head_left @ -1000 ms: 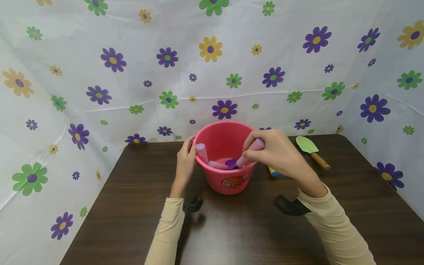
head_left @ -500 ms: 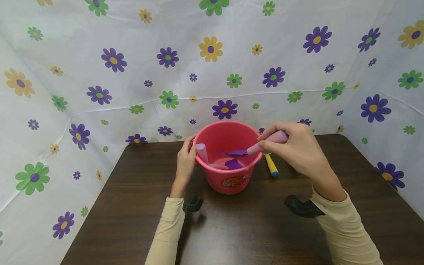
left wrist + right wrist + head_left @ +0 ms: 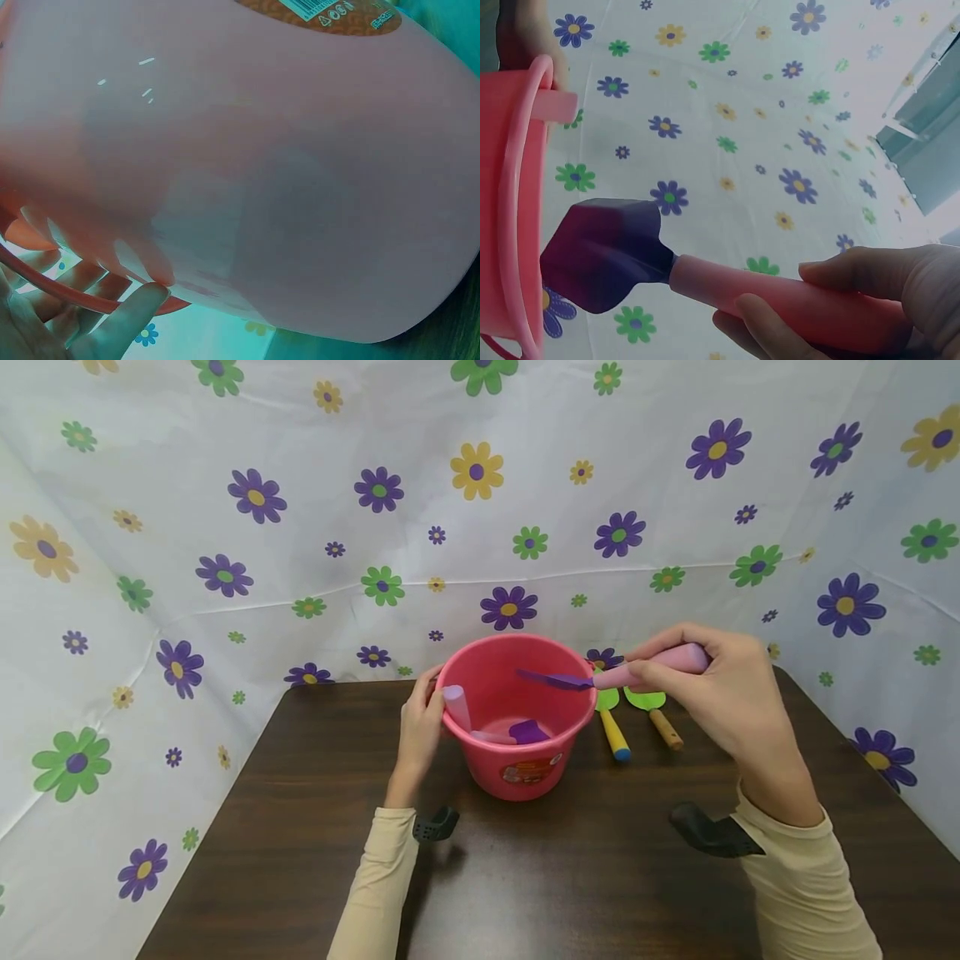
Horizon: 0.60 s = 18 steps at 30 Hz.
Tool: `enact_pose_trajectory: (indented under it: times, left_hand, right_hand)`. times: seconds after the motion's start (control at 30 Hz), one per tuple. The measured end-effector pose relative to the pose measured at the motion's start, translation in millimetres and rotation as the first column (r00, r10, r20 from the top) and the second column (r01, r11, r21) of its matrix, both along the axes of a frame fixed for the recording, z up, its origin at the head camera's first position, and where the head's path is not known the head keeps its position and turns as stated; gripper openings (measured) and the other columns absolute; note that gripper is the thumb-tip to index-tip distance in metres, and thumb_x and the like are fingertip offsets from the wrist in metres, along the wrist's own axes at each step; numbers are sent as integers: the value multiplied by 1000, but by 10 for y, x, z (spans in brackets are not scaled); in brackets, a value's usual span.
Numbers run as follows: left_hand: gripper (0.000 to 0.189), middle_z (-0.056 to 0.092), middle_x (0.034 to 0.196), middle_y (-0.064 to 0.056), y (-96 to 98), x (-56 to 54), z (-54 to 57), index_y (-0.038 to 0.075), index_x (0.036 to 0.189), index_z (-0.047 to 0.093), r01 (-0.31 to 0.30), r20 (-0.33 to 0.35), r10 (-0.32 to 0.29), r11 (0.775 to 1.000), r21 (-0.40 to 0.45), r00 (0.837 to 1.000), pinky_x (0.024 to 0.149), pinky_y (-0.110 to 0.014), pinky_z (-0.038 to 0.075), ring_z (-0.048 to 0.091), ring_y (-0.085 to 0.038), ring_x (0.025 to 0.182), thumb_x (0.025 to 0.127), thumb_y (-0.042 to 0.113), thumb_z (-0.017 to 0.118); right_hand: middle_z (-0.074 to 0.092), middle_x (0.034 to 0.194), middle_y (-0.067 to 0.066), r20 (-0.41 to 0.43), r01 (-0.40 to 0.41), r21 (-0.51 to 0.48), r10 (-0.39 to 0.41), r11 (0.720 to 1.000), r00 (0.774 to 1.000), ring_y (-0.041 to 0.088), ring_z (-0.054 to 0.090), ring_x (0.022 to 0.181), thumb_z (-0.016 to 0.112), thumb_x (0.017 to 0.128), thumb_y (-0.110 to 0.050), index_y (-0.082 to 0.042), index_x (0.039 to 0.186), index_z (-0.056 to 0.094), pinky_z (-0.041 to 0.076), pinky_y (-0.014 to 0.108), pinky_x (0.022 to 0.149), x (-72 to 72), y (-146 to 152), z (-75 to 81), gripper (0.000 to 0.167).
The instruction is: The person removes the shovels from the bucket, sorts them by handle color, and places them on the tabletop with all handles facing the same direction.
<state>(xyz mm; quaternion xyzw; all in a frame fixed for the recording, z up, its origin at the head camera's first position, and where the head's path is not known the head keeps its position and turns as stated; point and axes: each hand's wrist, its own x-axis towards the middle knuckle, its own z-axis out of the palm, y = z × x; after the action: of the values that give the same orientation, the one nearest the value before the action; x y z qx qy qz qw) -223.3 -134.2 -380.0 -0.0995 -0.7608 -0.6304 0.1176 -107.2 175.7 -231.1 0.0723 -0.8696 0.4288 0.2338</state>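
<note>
A pink bucket (image 3: 483, 760) stands upright on the table, its left rim gripped by my left hand (image 3: 418, 731). In the left wrist view the thumb (image 3: 131, 319) lies against the bucket's side near the handle. My right hand (image 3: 738, 710) holds a trowel by its pink handle (image 3: 622, 677); the purple blade (image 3: 555, 679) points left over the bucket's right rim. The right wrist view shows that blade (image 3: 607, 251) broadside. Inside the bucket, a pink handle (image 3: 456, 707) leans at the left, and a purple blade (image 3: 528, 732) lies near the bottom beside another pink handle.
Right of the bucket lie a green tool with a yellow handle (image 3: 614, 735) and a green trowel with a wooden handle (image 3: 665, 729). A flowered sheet (image 3: 300, 552) hangs behind the dark wooden table (image 3: 315, 852). Each wrist carries a black mount.
My right hand has lifted the trowel from inside the bucket, up and to the right, uncovering the green tools. The left hand has stayed on the rim.
</note>
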Motion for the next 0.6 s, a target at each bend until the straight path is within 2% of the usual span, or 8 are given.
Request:
enact_pose_trajectory:
  times: [0.17,0.47,0.6]
  left_hand:
    - [44,67,134,-11,2,-14,-3,14,147,56,-2,-3,2,1000,-2,1000,65,-24,58,65,-30,84,104,23,52]
    - [45,65,137,-12,-2,-16,-8,13,148,54,1,1,-1,1000,2,1000,66,-23,57,66,-30,89,105,23,50]
    - [45,65,137,-12,-2,-13,-14,14,148,54,1,6,-1,1000,4,1000,65,-23,57,65,-30,86,105,24,51]
  right_hand:
    - [75,84,-14,20,11,-51,-10,999,1000,4,72,75,80,91,-18,-4,106,79,54,16,65,10,71,-3,20]
    - [71,84,-19,-6,44,-40,-44,998,999,1,71,71,80,91,-14,-1,106,78,52,14,65,17,157,-45,20]
    - [71,86,-20,-7,56,-53,-56,997,998,2,69,76,80,91,-14,0,105,78,51,14,63,18,193,-56,20]
